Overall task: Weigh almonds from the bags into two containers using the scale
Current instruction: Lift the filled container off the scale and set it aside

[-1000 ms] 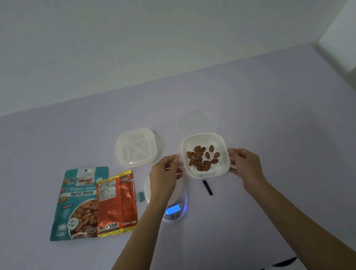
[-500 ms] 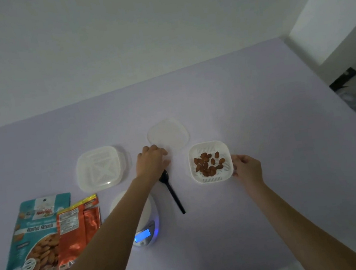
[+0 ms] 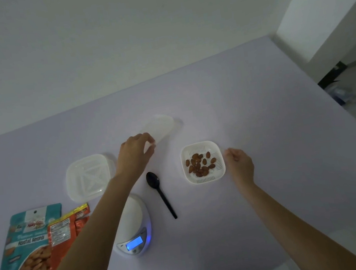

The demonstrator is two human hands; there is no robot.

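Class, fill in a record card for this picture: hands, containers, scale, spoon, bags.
Left hand: pinches near edge of translucent plastic lid
Right hand: beside white square perforated plastic container, holding nothing
Almonds: small heap in that container
Second white square plastic container: left of the left arm
White digital scale: display lit blue
Black plastic spoon: between scale and almond container
Teal almond bag: flat, far left, orange bag overlapping it

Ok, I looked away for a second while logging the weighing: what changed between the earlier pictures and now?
The container of almonds went from both hands beside the scale down onto the table, right of the spoon. The left hand let go, reached to the lid behind and now pinches its near edge. The right hand released the container and sits beside it. The scale, spoon, bags and second container stayed put.
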